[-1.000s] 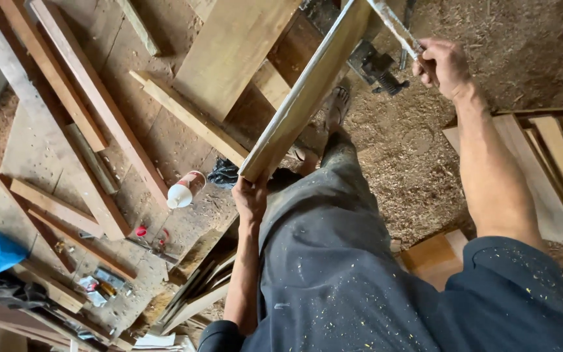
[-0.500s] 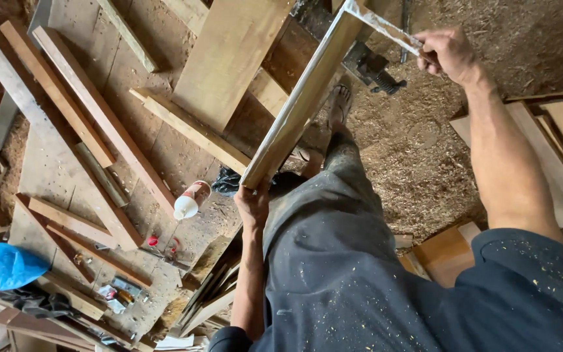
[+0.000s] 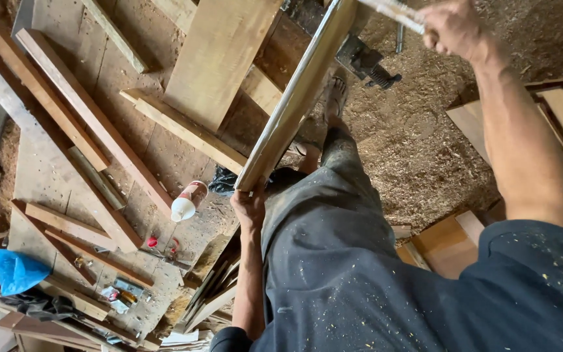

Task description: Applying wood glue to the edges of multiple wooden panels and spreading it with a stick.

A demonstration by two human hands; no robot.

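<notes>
Shifted higher toward the frame's top edge since half a second before, right hand, arm outstretched and blurred, closed around a pale stick, while left hand, low at centre, gripped the long plank's near end, slanting up to top centre.

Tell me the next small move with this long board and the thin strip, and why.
Probably steady the board first: the left hand grips only its near end, while the right hand holds the thin strip near its far end, which runs out of view. A firmer grip should limit wobble.
</notes>
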